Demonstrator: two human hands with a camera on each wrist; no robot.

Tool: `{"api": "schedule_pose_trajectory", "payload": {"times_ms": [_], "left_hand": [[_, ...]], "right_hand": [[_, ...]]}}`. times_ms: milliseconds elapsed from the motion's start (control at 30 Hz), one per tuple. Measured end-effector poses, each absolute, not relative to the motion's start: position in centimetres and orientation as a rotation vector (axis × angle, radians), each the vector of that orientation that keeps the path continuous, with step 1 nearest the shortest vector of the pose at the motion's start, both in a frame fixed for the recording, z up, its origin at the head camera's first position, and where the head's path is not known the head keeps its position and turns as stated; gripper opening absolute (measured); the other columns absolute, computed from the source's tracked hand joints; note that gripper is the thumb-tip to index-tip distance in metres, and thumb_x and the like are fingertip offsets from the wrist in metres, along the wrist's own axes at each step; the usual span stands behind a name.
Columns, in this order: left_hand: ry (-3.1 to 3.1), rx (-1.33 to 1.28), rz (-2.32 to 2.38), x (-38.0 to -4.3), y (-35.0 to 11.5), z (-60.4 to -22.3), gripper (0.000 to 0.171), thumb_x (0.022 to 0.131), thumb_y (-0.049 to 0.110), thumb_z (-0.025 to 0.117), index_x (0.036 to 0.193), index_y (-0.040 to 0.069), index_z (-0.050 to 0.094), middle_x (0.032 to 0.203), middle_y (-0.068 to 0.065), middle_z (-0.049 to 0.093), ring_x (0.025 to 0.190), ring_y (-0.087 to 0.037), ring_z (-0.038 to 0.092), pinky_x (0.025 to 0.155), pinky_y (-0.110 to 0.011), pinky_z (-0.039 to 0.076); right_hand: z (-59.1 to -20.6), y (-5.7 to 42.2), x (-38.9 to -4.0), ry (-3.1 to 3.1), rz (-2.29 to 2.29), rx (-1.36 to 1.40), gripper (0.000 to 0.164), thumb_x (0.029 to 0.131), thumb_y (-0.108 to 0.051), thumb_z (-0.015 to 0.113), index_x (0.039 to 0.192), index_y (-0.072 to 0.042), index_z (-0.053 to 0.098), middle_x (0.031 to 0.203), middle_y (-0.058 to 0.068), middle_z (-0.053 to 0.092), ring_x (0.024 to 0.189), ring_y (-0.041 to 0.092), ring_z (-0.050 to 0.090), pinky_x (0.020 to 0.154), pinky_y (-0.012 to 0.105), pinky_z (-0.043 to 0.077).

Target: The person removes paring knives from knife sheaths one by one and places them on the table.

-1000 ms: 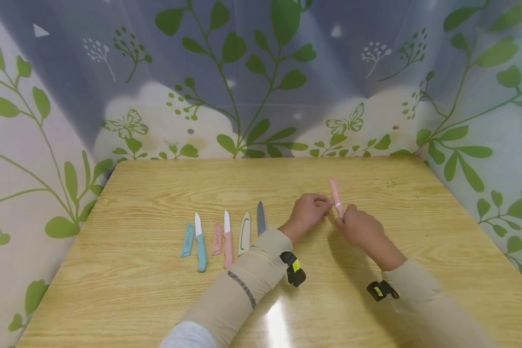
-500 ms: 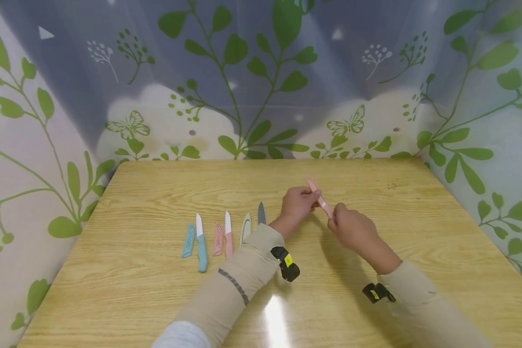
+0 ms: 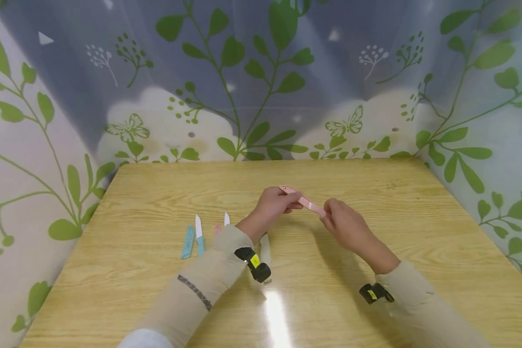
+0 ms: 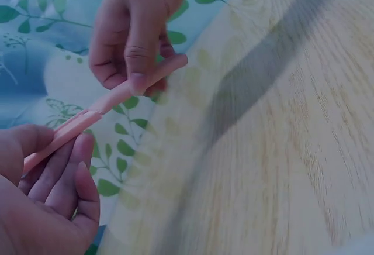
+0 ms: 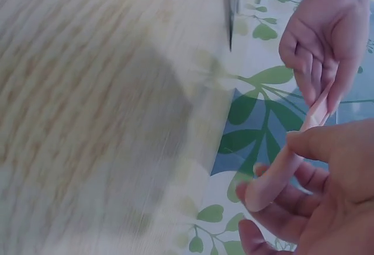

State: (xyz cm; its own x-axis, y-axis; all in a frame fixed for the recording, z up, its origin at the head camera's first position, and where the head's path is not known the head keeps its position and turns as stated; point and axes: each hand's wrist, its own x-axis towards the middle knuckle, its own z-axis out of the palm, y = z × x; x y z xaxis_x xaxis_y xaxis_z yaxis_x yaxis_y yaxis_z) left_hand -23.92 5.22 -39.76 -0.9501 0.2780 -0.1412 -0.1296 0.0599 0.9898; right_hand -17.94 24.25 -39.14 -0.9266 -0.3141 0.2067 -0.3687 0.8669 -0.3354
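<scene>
Above the table, both hands hold a pink knife in a pink sheath. My left hand pinches the sheath between thumb and fingers. The pink handle is gripped by my right hand, thumb on top, its butt end showing in both wrist views. In the left wrist view, a step in the outline marks where sheath and handle meet. The blade is hidden. Under and beside my left forearm lie a blue-handled knife, a blue sheath, a white blade and part of a pink sheath.
A pale handle shows partly behind the left wrist camera. The wooden table ends at a leaf-patterned curtain at the back and sides. Bright glare lies near the front.
My left hand has taken hold of the sheath and moved left. The sheathed knife has swung from nearly upright to slanting left. The left forearm now covers more of the laid-out knives.
</scene>
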Motion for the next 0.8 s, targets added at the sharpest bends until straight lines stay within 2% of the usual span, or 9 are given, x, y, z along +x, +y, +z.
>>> {"api": "schedule_pose_trajectory", "payload": {"times_ms": [167, 367, 600, 700, 800], "left_hand": [[1.95, 0.194, 1.958, -23.0, 2.8, -39.0, 0.02, 0.091, 0.02, 0.065, 0.104, 0.006, 0.07, 0.075, 0.005, 0.071, 0.086, -0.013, 0.068, 0.084, -0.039, 0.05], [1.896, 0.225, 1.941, -22.1, 0.5, -38.8, 0.023, 0.093, 0.018, 0.062, 0.112, 0.004, 0.067, 0.076, 0.008, 0.071, 0.085, -0.01, 0.066, 0.071, -0.025, 0.047], [1.715, 0.228, 2.011, -21.2, -1.2, -38.8, 0.027, 0.097, 0.011, 0.056, 0.118, -0.005, 0.06, 0.077, 0.007, 0.072, 0.082, -0.008, 0.066, 0.07, -0.021, 0.048], [1.605, 0.213, 2.075, -20.7, -2.2, -38.7, 0.023, 0.098, 0.01, 0.053, 0.115, -0.003, 0.061, 0.08, 0.005, 0.073, 0.084, -0.009, 0.067, 0.07, -0.018, 0.051], [1.521, 0.181, 2.132, -20.2, -3.1, -38.6, 0.018, 0.099, 0.012, 0.051, 0.107, 0.003, 0.065, 0.083, 0.003, 0.074, 0.085, -0.01, 0.068, 0.071, -0.019, 0.054]], "right_hand": [[-38.9, 24.3, -18.1, -2.917, 0.892, 0.531, 0.018, 0.097, -0.014, 0.056, 0.102, 0.001, 0.047, 0.072, 0.008, 0.052, 0.055, 0.016, 0.041, 0.046, 0.028, 0.035], [-38.5, 24.6, -18.2, -2.831, 1.275, 0.467, 0.018, 0.094, -0.015, 0.061, 0.103, -0.001, 0.054, 0.083, 0.012, 0.06, 0.067, 0.023, 0.05, 0.055, 0.031, 0.042], [-37.9, 24.2, -18.1, -2.671, 1.724, 0.308, 0.028, 0.091, -0.021, 0.066, 0.104, 0.003, 0.058, 0.094, 0.017, 0.061, 0.087, 0.034, 0.059, 0.078, 0.039, 0.054], [-37.8, 23.3, -18.1, -2.528, 2.009, 0.268, 0.029, 0.093, -0.016, 0.063, 0.107, 0.008, 0.056, 0.095, 0.012, 0.06, 0.089, 0.025, 0.063, 0.082, 0.032, 0.056], [-37.9, 22.2, -17.9, -2.311, 2.369, 0.238, 0.019, 0.094, -0.009, 0.06, 0.105, 0.007, 0.056, 0.09, 0.005, 0.066, 0.086, 0.019, 0.067, 0.079, 0.027, 0.057]]}}
